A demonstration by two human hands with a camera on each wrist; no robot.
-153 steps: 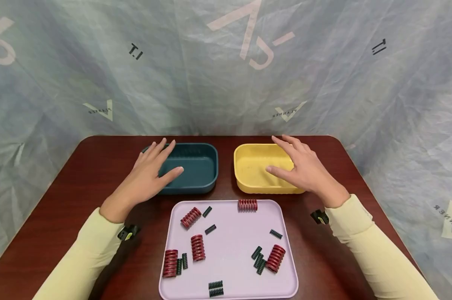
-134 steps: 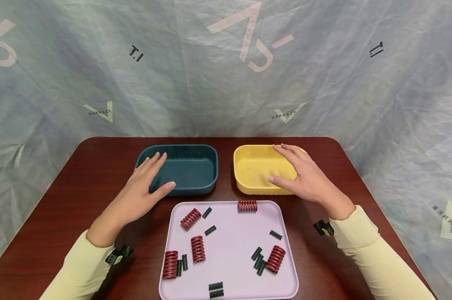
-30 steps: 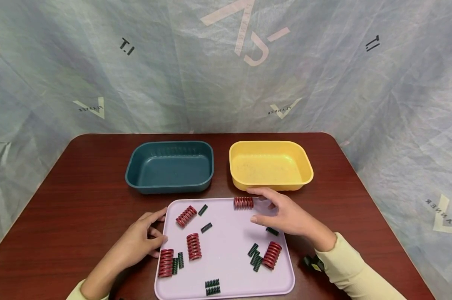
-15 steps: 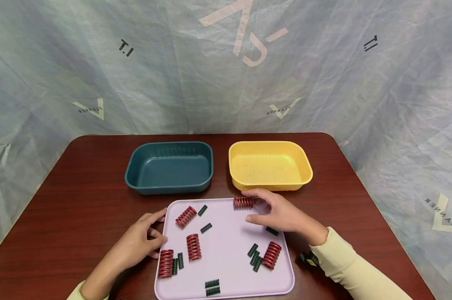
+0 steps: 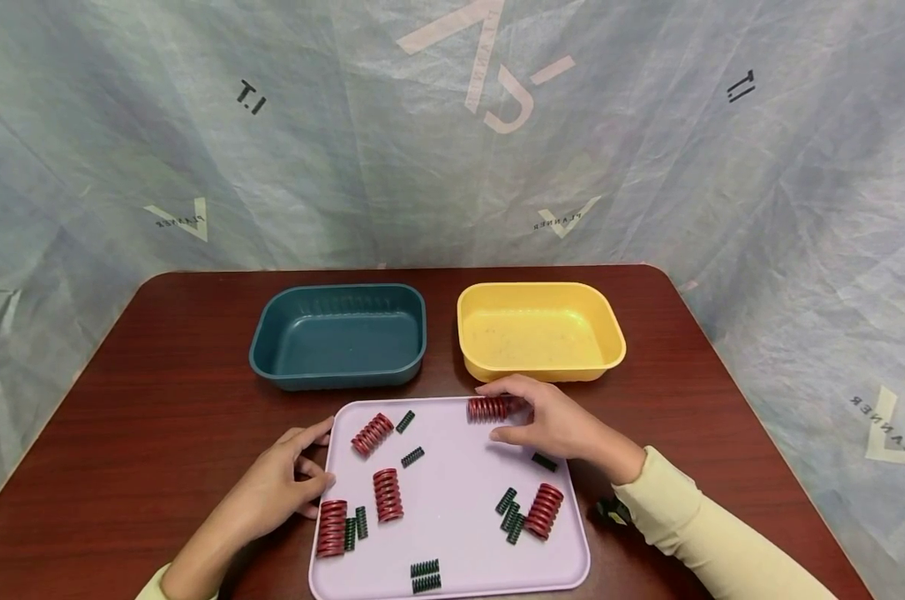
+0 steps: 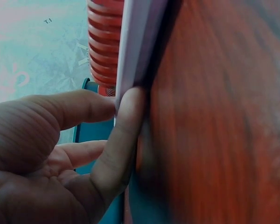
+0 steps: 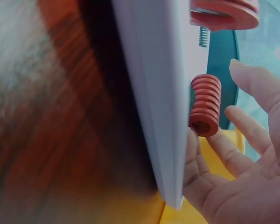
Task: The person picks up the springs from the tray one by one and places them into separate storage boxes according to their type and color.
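My left hand (image 5: 268, 483) pinches the left rim of a lilac tray (image 5: 460, 492); the left wrist view shows the thumb and a finger on either side of the tray's rim (image 6: 130, 60). Over the tray's far right part, my right hand (image 5: 553, 425) holds nothing. Its thumb and forefinger are spread on either side of a red coil spring (image 5: 485, 408) lying by the far rim. In the right wrist view a gap shows between the thumb and that spring (image 7: 206, 102). A small dark green spring (image 5: 545, 462) lies just below the right hand, partly covered.
More red springs lie on the tray, one at the near left (image 5: 332, 528) and one at the right (image 5: 545, 511). Several small green springs (image 5: 426, 568) are scattered among them. Behind the tray stand a teal bin (image 5: 340, 379) and a yellow bin (image 5: 542, 373).
Both hands have come down from over the bins to the tray. The left now grips its left rim. In the last second the right has shifted left toward the far red spring.
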